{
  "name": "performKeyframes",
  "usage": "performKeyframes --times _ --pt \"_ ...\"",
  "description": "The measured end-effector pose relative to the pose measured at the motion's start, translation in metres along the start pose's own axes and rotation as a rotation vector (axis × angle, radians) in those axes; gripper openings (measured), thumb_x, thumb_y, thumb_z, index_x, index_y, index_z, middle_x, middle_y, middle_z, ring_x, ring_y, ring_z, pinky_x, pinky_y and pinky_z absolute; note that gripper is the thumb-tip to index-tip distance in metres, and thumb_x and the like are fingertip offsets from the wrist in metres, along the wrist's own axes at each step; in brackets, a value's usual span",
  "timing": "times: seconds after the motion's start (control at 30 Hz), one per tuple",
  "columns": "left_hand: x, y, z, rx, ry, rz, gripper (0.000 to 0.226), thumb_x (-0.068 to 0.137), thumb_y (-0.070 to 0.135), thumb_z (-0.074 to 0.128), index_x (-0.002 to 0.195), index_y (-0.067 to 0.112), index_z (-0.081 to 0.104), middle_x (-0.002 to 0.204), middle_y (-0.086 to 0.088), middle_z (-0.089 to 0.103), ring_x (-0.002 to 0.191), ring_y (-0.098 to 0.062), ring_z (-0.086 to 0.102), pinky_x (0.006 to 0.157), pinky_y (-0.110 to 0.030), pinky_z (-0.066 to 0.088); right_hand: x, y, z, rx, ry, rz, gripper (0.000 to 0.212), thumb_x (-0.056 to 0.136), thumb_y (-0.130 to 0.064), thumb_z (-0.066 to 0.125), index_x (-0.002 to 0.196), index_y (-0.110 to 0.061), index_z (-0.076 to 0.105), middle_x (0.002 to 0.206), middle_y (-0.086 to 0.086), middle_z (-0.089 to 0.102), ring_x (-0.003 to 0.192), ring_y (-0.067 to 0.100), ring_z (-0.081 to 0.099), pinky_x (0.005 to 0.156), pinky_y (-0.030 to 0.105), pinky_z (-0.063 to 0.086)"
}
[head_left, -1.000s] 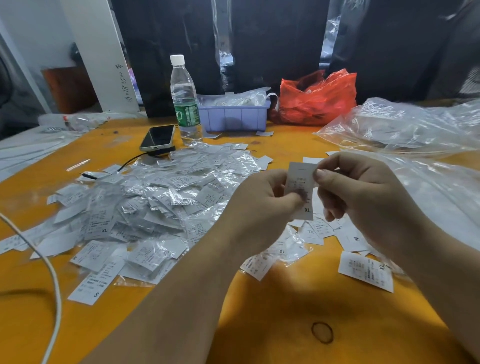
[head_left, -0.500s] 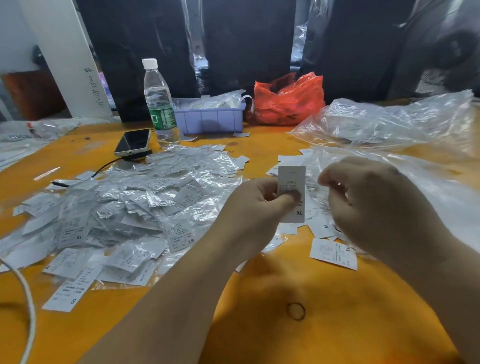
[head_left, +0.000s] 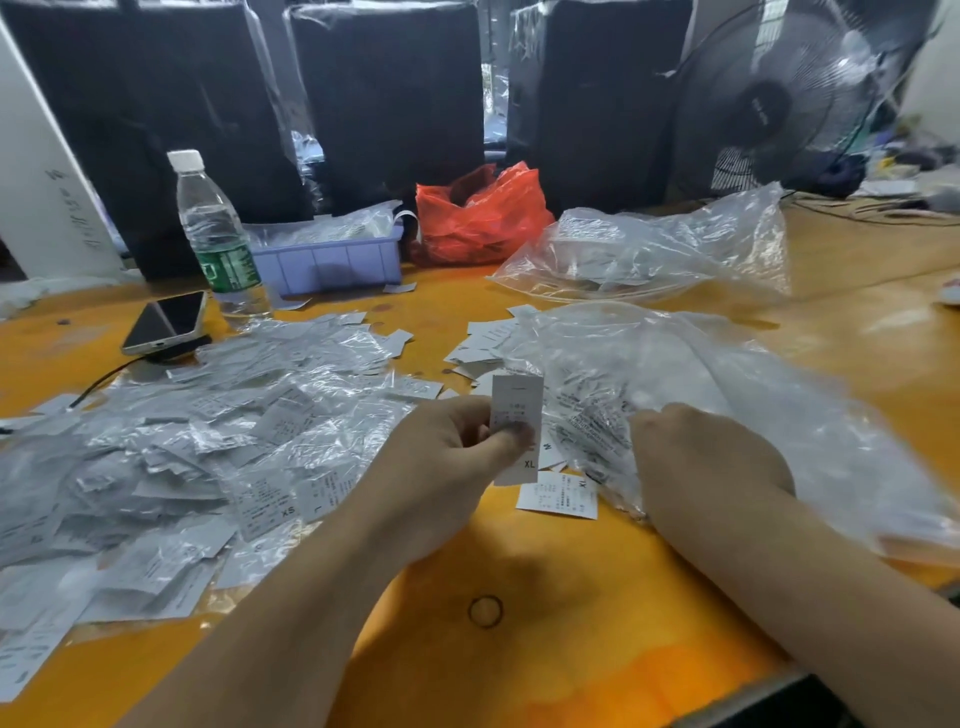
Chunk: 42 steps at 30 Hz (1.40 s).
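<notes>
Since a second ago the right hand (head_left: 711, 457) has let go of the label (head_left: 518, 410) and gone over to the heap of clear plastic sleeves (head_left: 727, 374) on the right side of the counter (head_left: 545, 670). The view has also swung right, bringing a fan (head_left: 779, 104) into sight at the back.

The left hand (head_left: 447, 457) alone holds the label, pinching it upright between thumb and fingers. The thumb presses on the lower half of its printed face, and "XL" shows near the bottom edge. The label stands above the counter, just left of the sleeve heap. The right hand rests knuckles-up on the sleeves. Its fingertips are hidden behind the back of the hand, so I cannot tell whether it grips a sleeve or only touches the heap.

A loose label (head_left: 558, 496) lies flat on the counter just below the held one, between the two hands. A wide pile of bagged labels (head_left: 208, 441) covers the left side. Behind that pile are a phone (head_left: 166, 322), a water bottle (head_left: 218, 239) and a blue tray (head_left: 332, 265). A red bag (head_left: 483, 213) sits to the right of the tray, and a large clear bag (head_left: 649, 249) lies beyond the sleeves. A small ring (head_left: 485, 610) lies near the front edge between the forearms.
</notes>
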<state>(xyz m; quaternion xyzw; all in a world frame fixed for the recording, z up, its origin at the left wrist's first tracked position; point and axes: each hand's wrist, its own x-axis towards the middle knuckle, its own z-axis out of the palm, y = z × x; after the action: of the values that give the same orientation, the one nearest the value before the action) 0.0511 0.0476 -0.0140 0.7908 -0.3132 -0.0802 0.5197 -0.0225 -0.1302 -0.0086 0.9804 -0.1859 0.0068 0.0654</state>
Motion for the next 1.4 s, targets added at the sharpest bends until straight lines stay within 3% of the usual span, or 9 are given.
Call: performKeyframes --times 0.23,0.4,0.47,0.57,0.7,0.87,1.03,1.2,1.4 --pt "0.0 -0.005 -0.001 -0.014 0.041 0.014 0.017 0.096 0.031 0.058 0.1 0.033 0.074 0.068 0.011 0.064 0.05 0.004 0.048 0.051 -0.007 0.036 -0.003 -0.005 0.001 0.029 0.244 -0.09 0.023 0.089 -0.006 0.051 0.108 -0.018 0.058 0.083 -0.003 0.043 0.083 0.026 0.064 0.055 0.031 0.04" --pt "0.003 -0.003 -0.005 -0.124 0.16 0.009 0.018 0.095 0.02 0.06 0.104 0.031 0.072 0.074 0.017 0.07 0.055 0.003 0.054 0.056 -0.011 0.043 0.006 -0.004 -0.001 0.649 0.512 -0.319 0.013 0.087 -0.007 0.06 0.087 -0.015 0.07 0.078 -0.006 0.067 0.067 0.012 0.061 0.058 0.027 0.051" --pt "0.005 -0.003 -0.01 -0.204 0.209 -0.017 0.015 0.095 0.019 0.061 0.101 0.028 0.072 0.073 0.012 0.07 0.055 -0.003 0.053 0.056 -0.018 0.047 0.01 -0.01 -0.01 0.979 0.384 -0.35 0.016 0.087 -0.005 0.063 0.082 -0.017 0.072 0.066 -0.008 0.066 0.054 0.003 0.055 0.05 0.013 0.043" --pt "0.006 -0.003 -0.019 -0.279 0.281 -0.036 0.015 0.094 0.018 0.061 0.096 0.027 0.072 0.08 0.003 0.073 0.062 -0.008 0.06 0.056 -0.021 0.052 0.016 -0.02 -0.025 1.392 0.062 -0.341 0.016 0.089 -0.001 0.06 0.084 -0.011 0.071 0.07 0.005 0.069 0.053 0.01 0.055 0.046 0.022 0.045" --pt "0.009 -0.003 -0.032 -0.383 0.369 -0.058 0.013 0.094 0.018 0.061 0.095 0.025 0.072 0.081 0.002 0.073 0.067 -0.007 0.063 0.058 -0.023 0.054 0.029 -0.035 -0.035 1.647 -0.149 -0.303 0.021 0.096 0.0 0.05 0.086 -0.005 0.068 0.069 0.013 0.067 0.049 0.016 0.053 0.042 0.026 0.041" --pt "0.011 -0.002 -0.047 -0.507 0.406 -0.102 0.014 0.095 0.016 0.058 0.092 0.022 0.07 0.072 0.01 0.071 0.07 -0.006 0.065 0.059 -0.024 0.053 0.047 -0.064 -0.049 1.706 -0.325 -0.348 0.027 0.095 -0.002 0.047 0.078 -0.008 0.067 0.062 0.01 0.062 0.05 0.016 0.049 0.042 0.024 0.039" --pt "0.011 -0.001 -0.057 -0.59 0.425 -0.136 0.011 0.093 0.014 0.061 0.097 0.016 0.071 0.082 -0.001 0.068 0.075 -0.013 0.063 0.057 -0.022 0.052 0.065 -0.091 -0.053 1.718 -0.391 -0.423 0.03 0.094 -0.01 0.04 0.072 -0.009 0.06 0.06 0.005 0.053 0.048 0.015 0.045 0.045 0.027 0.036" --pt "0.014 -0.01 -0.054 -0.455 0.353 -0.184 0.016 0.089 0.016 0.068 0.103 0.01 0.068 0.084 -0.006 0.068 0.074 -0.013 0.065 0.063 -0.026 0.055 0.066 -0.094 -0.034 1.772 -0.525 -0.447 0.026 0.086 -0.015 0.047 0.065 -0.012 0.062 0.076 0.015 0.052 0.055 0.019 0.052 0.046 0.028 0.044" --pt "0.014 -0.016 -0.045 -0.3 0.326 -0.166 0.007 0.089 0.01 0.062 0.094 0.011 0.066 0.073 -0.003 0.07 0.068 -0.017 0.069 0.063 -0.03 0.056 0.056 -0.086 -0.03 1.84 -0.672 -0.466 0.021 0.072 -0.03 0.059 0.065 -0.013 0.068 0.071 0.01 0.057 0.055 0.02 0.053 0.048 0.029 0.048"
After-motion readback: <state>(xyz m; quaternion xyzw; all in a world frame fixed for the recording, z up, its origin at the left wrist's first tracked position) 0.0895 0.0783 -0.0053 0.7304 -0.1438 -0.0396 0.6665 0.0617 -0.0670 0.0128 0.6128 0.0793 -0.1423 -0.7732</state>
